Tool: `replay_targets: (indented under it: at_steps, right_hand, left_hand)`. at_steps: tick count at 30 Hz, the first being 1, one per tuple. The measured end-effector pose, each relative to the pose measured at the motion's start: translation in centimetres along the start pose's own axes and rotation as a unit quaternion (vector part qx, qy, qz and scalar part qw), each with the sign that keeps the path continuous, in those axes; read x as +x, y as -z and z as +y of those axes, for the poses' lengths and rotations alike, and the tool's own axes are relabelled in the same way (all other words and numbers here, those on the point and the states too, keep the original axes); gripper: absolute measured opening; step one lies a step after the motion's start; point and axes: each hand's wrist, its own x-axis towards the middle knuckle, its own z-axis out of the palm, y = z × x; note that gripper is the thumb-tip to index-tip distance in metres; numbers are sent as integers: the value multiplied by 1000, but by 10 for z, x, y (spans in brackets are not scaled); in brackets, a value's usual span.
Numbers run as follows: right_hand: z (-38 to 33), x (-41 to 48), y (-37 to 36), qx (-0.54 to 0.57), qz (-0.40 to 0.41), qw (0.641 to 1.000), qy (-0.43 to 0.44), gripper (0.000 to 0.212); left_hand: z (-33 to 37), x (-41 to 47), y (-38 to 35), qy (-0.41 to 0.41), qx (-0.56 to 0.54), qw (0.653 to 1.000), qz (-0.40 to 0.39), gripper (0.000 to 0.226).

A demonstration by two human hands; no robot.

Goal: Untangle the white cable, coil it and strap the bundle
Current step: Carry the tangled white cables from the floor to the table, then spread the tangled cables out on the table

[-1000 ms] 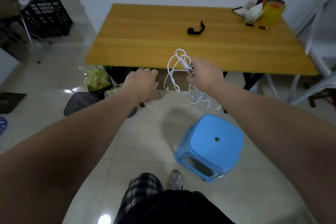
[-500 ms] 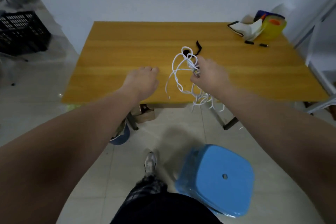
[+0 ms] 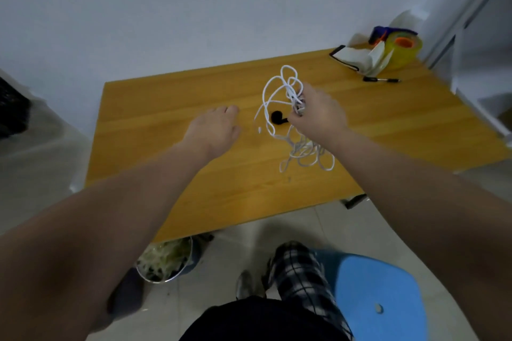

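A wooden worktop (image 3: 155, 108) stands against a pale wall. At its far right corner sit a yellow tape roll (image 3: 407, 50), some crumpled papers (image 3: 357, 59) and a black pen (image 3: 382, 80), all well apart from the hands. On the floor, a metal bowl (image 3: 166, 260) of pale shreds sits under the near edge, and a blue stool (image 3: 382, 293) stands at near right beside the person's checked trouser leg. A small black strap (image 3: 277, 117) lies mid-worktop, partly behind the cable's loops and just left of the right hand (image 3: 318, 116). That hand pinches the white cable (image 3: 302, 151) in curled fingers above the worktop's middle. The tangle runs roughly far to near: open loops rise beyond the fingers, and a denser bunch trails down toward near right below the wrist; whether it touches the wood cannot be told. One free end dangles on the left side. The left hand (image 3: 216, 130) hovers palm down, left of the cable, fingers relaxed and holding nothing.
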Motion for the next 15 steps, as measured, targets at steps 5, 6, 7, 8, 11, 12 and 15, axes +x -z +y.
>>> replay_targets:
  at_steps: [5,6,7,8,11,12,15]
  right_hand:
    - [13,24,0,-17,9,1000,-10,25]
    - [16,32,-1,-15,7,1000,-12,25]
    - [17,41,0,-11,4,1000,-11,25]
    - [20,51,1,-2,0,1000,-8,26]
    - [31,88,9,49,-10,999,15,33]
    - [36,100,11,62,-16,998,23,34]
    - [54,139,10,54,-40,997,37,31]
  left_hand:
    - [2,34,1,-12,-21,1000,2,47]
    - [2,41,1,-12,-25,1000,4,47]
    - [3,47,2,-12,-31,999,6,47]
    - [4,55,2,-12,-37,999,7,47]
    - [8,82,7,-10,-40,999,26,47]
    - [8,94,8,-8,-43,998,37,47]
    - [13,134,7,8,-80,995,59,49]
